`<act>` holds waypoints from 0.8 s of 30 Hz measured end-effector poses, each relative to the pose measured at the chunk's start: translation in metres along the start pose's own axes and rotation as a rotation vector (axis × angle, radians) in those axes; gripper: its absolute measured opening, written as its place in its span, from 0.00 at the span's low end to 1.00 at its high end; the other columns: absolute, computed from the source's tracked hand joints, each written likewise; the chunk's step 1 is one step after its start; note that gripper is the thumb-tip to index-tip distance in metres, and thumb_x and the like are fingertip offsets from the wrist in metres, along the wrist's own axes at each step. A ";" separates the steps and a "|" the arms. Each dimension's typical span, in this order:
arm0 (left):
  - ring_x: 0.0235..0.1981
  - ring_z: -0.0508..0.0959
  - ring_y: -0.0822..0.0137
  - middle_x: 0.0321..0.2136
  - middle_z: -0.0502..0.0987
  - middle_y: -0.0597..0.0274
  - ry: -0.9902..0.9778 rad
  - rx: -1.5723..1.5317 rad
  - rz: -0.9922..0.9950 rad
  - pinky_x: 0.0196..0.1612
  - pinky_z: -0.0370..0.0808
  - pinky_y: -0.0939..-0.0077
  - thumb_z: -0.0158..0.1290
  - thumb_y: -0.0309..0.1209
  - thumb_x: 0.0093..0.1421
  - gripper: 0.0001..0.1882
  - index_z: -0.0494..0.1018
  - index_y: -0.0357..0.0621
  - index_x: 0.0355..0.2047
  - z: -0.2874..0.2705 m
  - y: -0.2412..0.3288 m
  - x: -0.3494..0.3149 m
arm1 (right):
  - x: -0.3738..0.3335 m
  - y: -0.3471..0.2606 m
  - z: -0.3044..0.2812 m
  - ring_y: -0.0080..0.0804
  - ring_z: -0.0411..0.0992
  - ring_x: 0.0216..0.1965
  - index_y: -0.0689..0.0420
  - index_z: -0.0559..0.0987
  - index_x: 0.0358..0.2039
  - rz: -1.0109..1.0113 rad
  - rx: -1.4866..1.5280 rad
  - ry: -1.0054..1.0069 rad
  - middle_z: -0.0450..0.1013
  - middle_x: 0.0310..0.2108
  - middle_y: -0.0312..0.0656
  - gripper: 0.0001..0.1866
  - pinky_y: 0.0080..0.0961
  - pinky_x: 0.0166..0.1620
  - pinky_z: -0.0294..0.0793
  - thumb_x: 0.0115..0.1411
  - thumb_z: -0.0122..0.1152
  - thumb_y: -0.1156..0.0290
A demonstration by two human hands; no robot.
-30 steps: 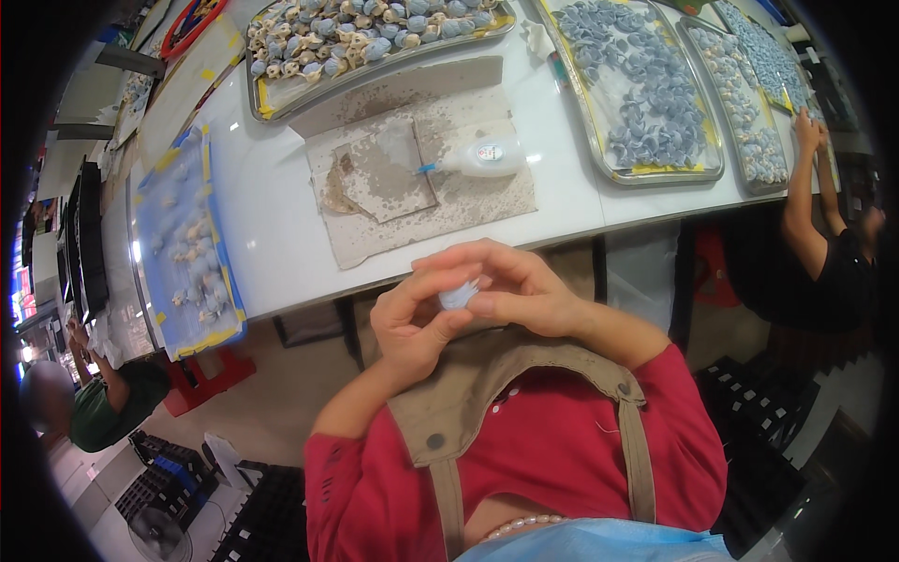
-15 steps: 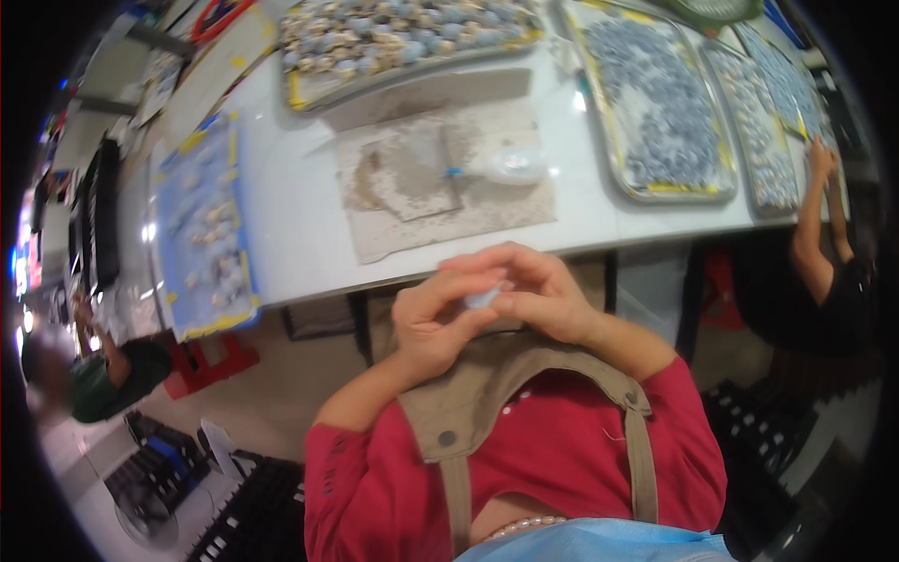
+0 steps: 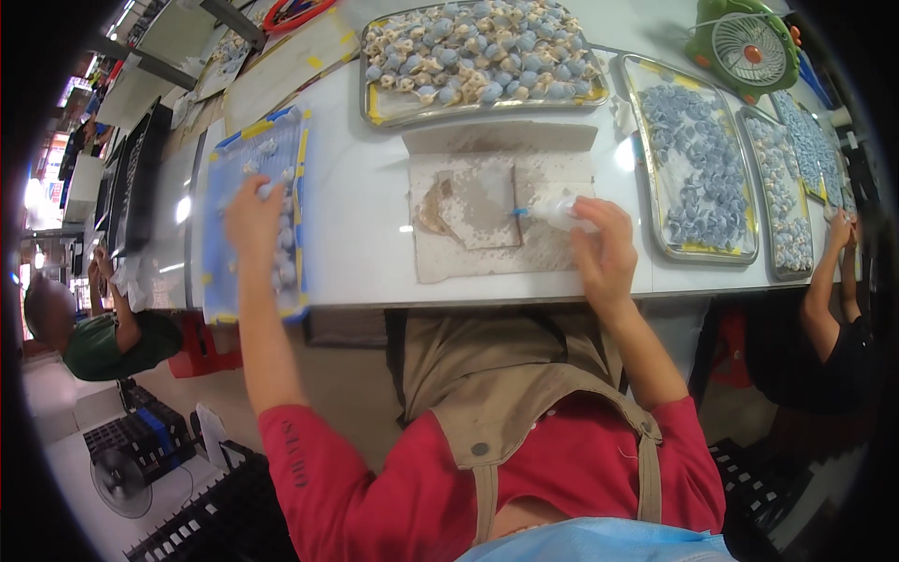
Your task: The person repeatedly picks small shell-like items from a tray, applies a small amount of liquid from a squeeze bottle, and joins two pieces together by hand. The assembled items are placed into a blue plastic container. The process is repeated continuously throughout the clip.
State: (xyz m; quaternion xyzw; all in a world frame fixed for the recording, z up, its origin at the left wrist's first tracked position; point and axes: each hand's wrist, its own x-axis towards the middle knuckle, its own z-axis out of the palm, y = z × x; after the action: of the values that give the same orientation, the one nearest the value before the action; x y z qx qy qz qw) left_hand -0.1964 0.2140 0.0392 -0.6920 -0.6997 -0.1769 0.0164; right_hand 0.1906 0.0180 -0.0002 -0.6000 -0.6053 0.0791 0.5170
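Observation:
My left hand (image 3: 251,217) is over the blue tray (image 3: 220,281) at the left, its fingers closed on a small pale-blue piece (image 3: 265,191). Similar blue-and-cream pieces (image 3: 284,253) lie in that tray, partly hidden by my wrist. To the right, my right hand (image 3: 607,245) has its thumb and fingers around the base of a white squeeze bottle (image 3: 554,214) with a thin blue tip. The bottle lies on its side across a stained, folded cardboard sheet (image 3: 449,264), its tip toward the left.
Behind the cardboard stands a metal tray (image 3: 398,114) heaped with blue-and-cream pieces. More trays of blue parts (image 3: 698,169) line the right side. A green fan (image 3: 746,49) sits at the back right. People (image 3: 122,342) (image 3: 829,328) work on both sides.
My hands have separated from in front of my chest. The left went out to the blue tray with the small piece; the right reached the squeeze bottle. The view has shifted.

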 end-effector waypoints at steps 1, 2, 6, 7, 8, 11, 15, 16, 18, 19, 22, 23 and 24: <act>0.36 0.76 0.59 0.32 0.77 0.57 -0.008 0.126 0.064 0.40 0.71 0.69 0.57 0.36 0.49 0.15 0.75 0.45 0.37 0.006 -0.007 0.009 | -0.001 0.001 0.002 0.42 0.66 0.47 0.60 0.74 0.40 0.039 0.020 0.000 0.72 0.42 0.45 0.16 0.31 0.50 0.64 0.48 0.56 0.82; 0.37 0.75 0.57 0.33 0.77 0.57 0.000 0.131 0.125 0.41 0.70 0.68 0.56 0.36 0.49 0.15 0.75 0.45 0.37 0.007 -0.002 0.016 | -0.003 0.002 0.004 0.42 0.65 0.47 0.60 0.74 0.41 0.077 0.045 -0.003 0.72 0.42 0.45 0.17 0.32 0.51 0.63 0.48 0.56 0.82; 0.40 0.75 0.56 0.36 0.77 0.56 0.018 -0.179 0.343 0.44 0.70 0.66 0.55 0.34 0.50 0.14 0.75 0.45 0.37 0.033 0.059 0.059 | -0.003 0.007 0.004 0.41 0.65 0.49 0.60 0.74 0.42 0.071 0.020 0.006 0.70 0.45 0.46 0.17 0.31 0.51 0.63 0.49 0.56 0.81; 0.41 0.74 0.56 0.37 0.76 0.56 0.003 -0.227 0.325 0.44 0.70 0.66 0.55 0.33 0.50 0.14 0.74 0.45 0.38 0.042 0.079 0.067 | -0.004 0.008 0.005 0.41 0.65 0.49 0.61 0.73 0.42 0.089 0.037 0.013 0.69 0.46 0.46 0.16 0.30 0.51 0.63 0.49 0.56 0.81; 0.41 0.74 0.56 0.38 0.76 0.56 -0.013 -0.283 0.312 0.45 0.70 0.65 0.54 0.32 0.50 0.15 0.74 0.46 0.40 0.054 0.099 0.076 | -0.004 0.009 0.004 0.41 0.65 0.49 0.61 0.73 0.42 0.106 0.045 0.024 0.69 0.46 0.47 0.16 0.30 0.51 0.63 0.50 0.56 0.81; 0.42 0.74 0.55 0.39 0.74 0.54 0.056 -0.136 0.361 0.44 0.71 0.64 0.54 0.30 0.50 0.15 0.73 0.48 0.41 0.095 0.132 0.096 | -0.006 0.013 0.003 0.39 0.64 0.50 0.61 0.73 0.43 0.211 0.131 0.048 0.67 0.48 0.47 0.16 0.28 0.52 0.63 0.52 0.55 0.80; 0.41 0.74 0.57 0.39 0.74 0.52 0.007 -0.104 0.405 0.43 0.72 0.65 0.53 0.27 0.51 0.16 0.72 0.47 0.43 0.107 0.136 0.101 | -0.009 0.018 0.002 0.37 0.64 0.51 0.61 0.72 0.44 0.293 0.213 0.022 0.66 0.49 0.47 0.16 0.28 0.53 0.62 0.53 0.55 0.79; 0.41 0.75 0.59 0.38 0.74 0.52 0.015 -0.103 0.411 0.42 0.72 0.67 0.52 0.26 0.51 0.17 0.72 0.46 0.43 0.107 0.134 0.100 | -0.009 0.021 0.002 0.37 0.64 0.51 0.61 0.72 0.45 0.275 0.219 0.009 0.66 0.49 0.47 0.17 0.27 0.54 0.62 0.53 0.55 0.79; 0.40 0.75 0.65 0.37 0.74 0.54 -0.027 -0.547 0.253 0.40 0.73 0.73 0.51 0.24 0.53 0.15 0.71 0.43 0.43 0.095 0.140 0.085 | -0.011 0.025 0.001 0.37 0.65 0.51 0.61 0.71 0.45 0.254 0.213 0.000 0.66 0.49 0.47 0.18 0.27 0.53 0.63 0.53 0.55 0.78; 0.40 0.75 0.67 0.36 0.74 0.55 -0.050 -0.765 0.166 0.40 0.73 0.76 0.50 0.23 0.54 0.15 0.71 0.41 0.43 0.084 0.141 0.074 | -0.011 0.026 0.000 0.37 0.65 0.50 0.61 0.71 0.46 0.246 0.204 -0.001 0.66 0.49 0.47 0.18 0.27 0.52 0.63 0.52 0.55 0.78; 0.39 0.74 0.71 0.38 0.71 0.58 -0.272 -1.484 -0.019 0.42 0.71 0.84 0.49 0.23 0.57 0.15 0.67 0.36 0.46 0.046 0.142 0.021 | -0.002 0.018 -0.002 0.39 0.66 0.48 0.60 0.71 0.46 0.244 0.134 -0.001 0.67 0.47 0.48 0.19 0.28 0.49 0.65 0.51 0.57 0.77; 0.39 0.73 0.70 0.41 0.70 0.57 -0.363 -1.659 -0.020 0.44 0.69 0.84 0.49 0.24 0.58 0.16 0.65 0.35 0.47 0.038 0.134 -0.001 | 0.000 0.016 -0.002 0.40 0.66 0.47 0.59 0.71 0.47 0.248 0.099 -0.003 0.68 0.46 0.48 0.20 0.28 0.48 0.66 0.51 0.58 0.76; 0.39 0.73 0.71 0.41 0.70 0.56 -0.385 -1.685 -0.030 0.43 0.69 0.85 0.49 0.24 0.58 0.14 0.66 0.37 0.45 0.032 0.133 -0.026 | 0.002 0.018 -0.002 0.41 0.66 0.46 0.59 0.71 0.46 0.197 0.025 -0.009 0.68 0.45 0.48 0.21 0.29 0.46 0.66 0.50 0.59 0.75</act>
State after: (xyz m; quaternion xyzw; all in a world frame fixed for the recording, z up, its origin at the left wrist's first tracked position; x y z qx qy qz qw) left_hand -0.0591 0.1952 0.0321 -0.4823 -0.3349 -0.5164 -0.6233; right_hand 0.2039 0.0237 -0.0109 -0.6498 -0.5448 0.1398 0.5112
